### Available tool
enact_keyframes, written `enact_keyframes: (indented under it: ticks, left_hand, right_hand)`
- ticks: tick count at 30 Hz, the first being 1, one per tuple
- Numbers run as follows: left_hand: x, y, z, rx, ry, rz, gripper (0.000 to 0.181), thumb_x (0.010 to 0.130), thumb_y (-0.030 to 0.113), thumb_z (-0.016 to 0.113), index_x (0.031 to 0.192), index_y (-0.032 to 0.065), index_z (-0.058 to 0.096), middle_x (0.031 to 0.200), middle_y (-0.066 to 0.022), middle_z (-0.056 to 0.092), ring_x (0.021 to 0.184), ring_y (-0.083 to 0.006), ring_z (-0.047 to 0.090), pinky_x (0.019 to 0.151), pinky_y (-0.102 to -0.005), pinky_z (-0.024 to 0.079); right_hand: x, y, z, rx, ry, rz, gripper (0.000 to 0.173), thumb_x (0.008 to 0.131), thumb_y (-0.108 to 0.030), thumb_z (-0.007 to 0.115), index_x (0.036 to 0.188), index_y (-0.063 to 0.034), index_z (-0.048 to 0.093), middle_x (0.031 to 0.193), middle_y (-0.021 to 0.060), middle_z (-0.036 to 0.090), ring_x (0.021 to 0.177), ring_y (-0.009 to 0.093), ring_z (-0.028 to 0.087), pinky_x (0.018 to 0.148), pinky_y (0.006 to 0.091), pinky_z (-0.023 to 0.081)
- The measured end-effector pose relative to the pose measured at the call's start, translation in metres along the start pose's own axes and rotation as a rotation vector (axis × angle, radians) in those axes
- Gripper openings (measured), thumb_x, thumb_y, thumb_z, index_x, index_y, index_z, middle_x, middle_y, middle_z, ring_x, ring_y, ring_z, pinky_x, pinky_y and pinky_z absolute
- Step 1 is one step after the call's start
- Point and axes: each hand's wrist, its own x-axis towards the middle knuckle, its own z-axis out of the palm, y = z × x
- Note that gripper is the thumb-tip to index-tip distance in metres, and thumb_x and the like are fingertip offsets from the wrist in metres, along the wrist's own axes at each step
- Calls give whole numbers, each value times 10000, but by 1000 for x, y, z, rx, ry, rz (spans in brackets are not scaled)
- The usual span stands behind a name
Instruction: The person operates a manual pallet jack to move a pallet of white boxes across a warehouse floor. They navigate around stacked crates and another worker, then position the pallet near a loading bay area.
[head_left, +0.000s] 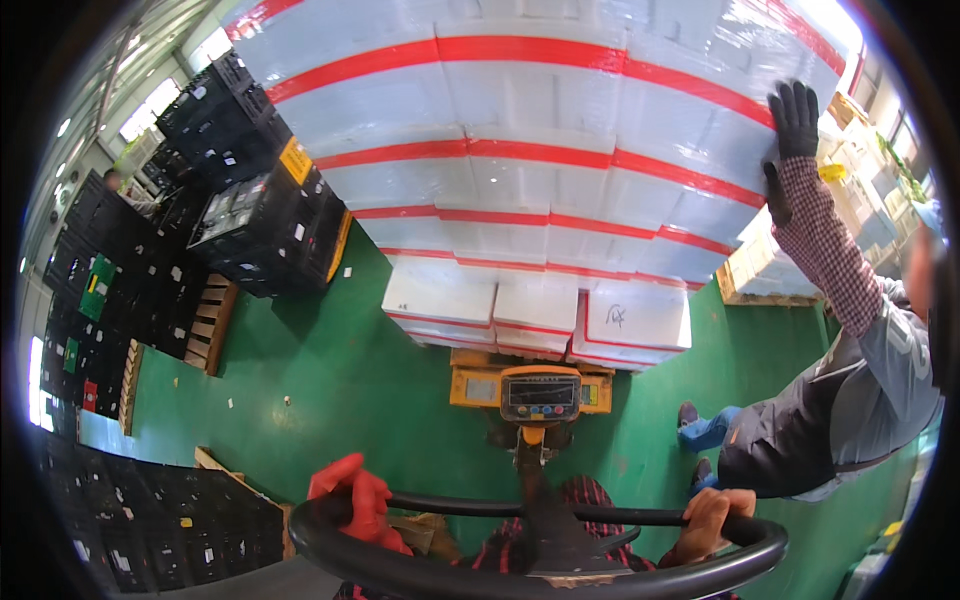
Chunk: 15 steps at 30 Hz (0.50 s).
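My left hand (352, 499), in a red glove, grips the left side of the black handle (450, 506) of a pallet truck. Bare, my right hand (712, 521) is closed around the handle's right side. Ahead of them is the truck's orange scale head (540, 397), with a dark display and several buttons. Beyond it stands a tall stack of white boxes (532, 97) sealed with red tape and wrapped in clear film. Lower white boxes (536, 300) sit in front of the tall stack, just above the truck's orange body. The forks are hidden.
At the right a co-worker (825, 405) in a grey and dark top rests dark-gloved hands against the stack's right side. Black crates (255, 232) stand at the left, near wooden pallets (210, 322). More crates (165, 510) lie lower left. White boxes on a pallet (772, 277) stand behind, at the right.
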Motion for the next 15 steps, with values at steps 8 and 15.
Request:
enact_keyframes:
  ticks: [8,15]
  left_hand:
    - [16,-10,-31,2,-327,-91,374,809,44,630,1168,8,529,777,-87,576,646,-123,515,554,-261,450]
    - [14,-17,-25,21,-220,-38,328,799,38,615,1115,-2,539,722,-98,573,560,-118,491,500,-249,423]
  right_hand:
    - [-12,-15,20,-50,47,11,200,952,-132,486,814,-34,379,477,-10,311,385,72,294,402,227,307]
    - [-15,1,21,-41,48,-8,186,953,-123,475,808,-56,380,476,-26,290,373,54,268,393,210,286]
